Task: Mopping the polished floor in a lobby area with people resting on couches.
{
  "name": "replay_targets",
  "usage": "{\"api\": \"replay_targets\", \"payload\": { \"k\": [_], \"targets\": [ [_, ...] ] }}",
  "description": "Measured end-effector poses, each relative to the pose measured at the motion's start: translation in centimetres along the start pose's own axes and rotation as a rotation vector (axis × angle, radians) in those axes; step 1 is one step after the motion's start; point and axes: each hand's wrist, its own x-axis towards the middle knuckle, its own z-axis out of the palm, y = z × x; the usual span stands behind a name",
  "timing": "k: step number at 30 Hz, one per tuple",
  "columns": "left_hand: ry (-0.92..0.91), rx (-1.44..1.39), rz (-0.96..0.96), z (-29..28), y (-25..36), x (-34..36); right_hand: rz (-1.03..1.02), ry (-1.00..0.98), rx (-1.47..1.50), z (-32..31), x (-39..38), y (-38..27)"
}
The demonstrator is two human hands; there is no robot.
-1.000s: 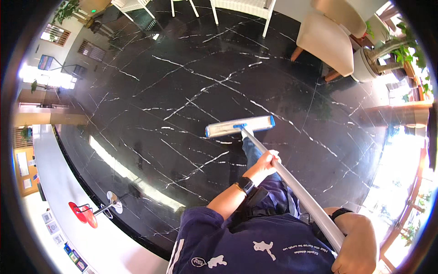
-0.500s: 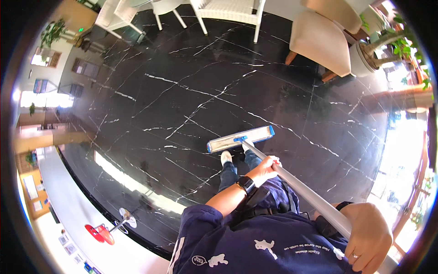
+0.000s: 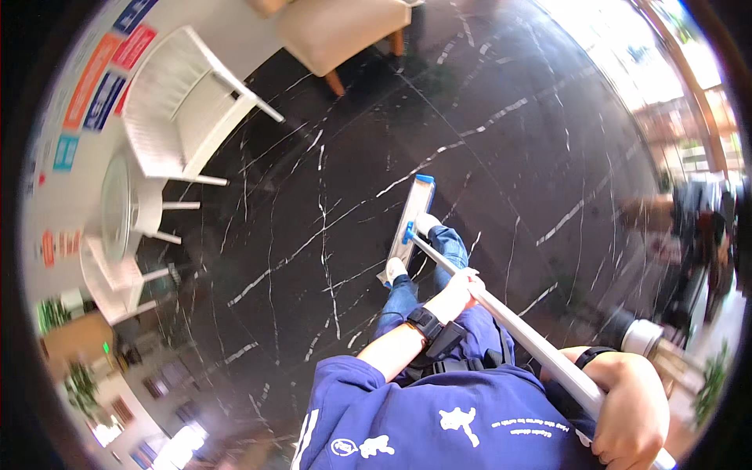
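My left hand (image 3: 460,293) is wrapped round the middle of a long pale pole, the handle of a flat mop (image 3: 533,343). Near the pole's upper end, at the lower right, my right hand (image 3: 631,419) grips it too. The pole slants down and away to a blue joint on the mop head (image 3: 413,205), a long narrow plate with blue ends. This head lies on the black floor (image 3: 329,211) right by my two white shoes and partly behind them.
White woven chairs (image 3: 184,110) and a round glass-topped table (image 3: 116,207) stand to the left. A beige chair (image 3: 337,31) with wooden legs is ahead. Tall windows (image 3: 619,47) run along the far right, with a blurred dark object (image 3: 697,251) at the right.
The view has turned right, so the chairs have shifted left. The mop head, crosswise in front of my shoes before, now points away from me. Both hands keep their grip.
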Motion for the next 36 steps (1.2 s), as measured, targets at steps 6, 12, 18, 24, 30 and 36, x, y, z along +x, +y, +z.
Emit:
{"api": "replay_targets", "payload": {
  "k": [6,12,18,24,30,36],
  "targets": [
    [-0.04,0.041,-0.113,-2.3,-2.0,-5.4,0.1,0.042,-0.115,7.4,3.9,4.8],
    [-0.006,0.106,-0.267,-7.5,-3.9,-7.3,0.117,0.096,-0.294,14.7,6.2,8.9],
    [0.046,0.362,-0.077,-10.8,-7.0,-8.8,0.076,0.211,-0.44,23.5,6.7,13.3],
    [0.191,0.434,-0.155,-14.5,-5.7,-10.2,0.159,0.504,-0.689,27.5,9.8,17.3],
    [-0.024,0.837,-0.208,-15.8,-4.2,-16.1,0.13,0.845,-0.918,28.4,13.4,20.7],
    [-0.039,0.726,-0.385,-20.4,1.8,-16.3,0.146,0.93,-1.185,24.3,18.0,26.6]
  ]
}}
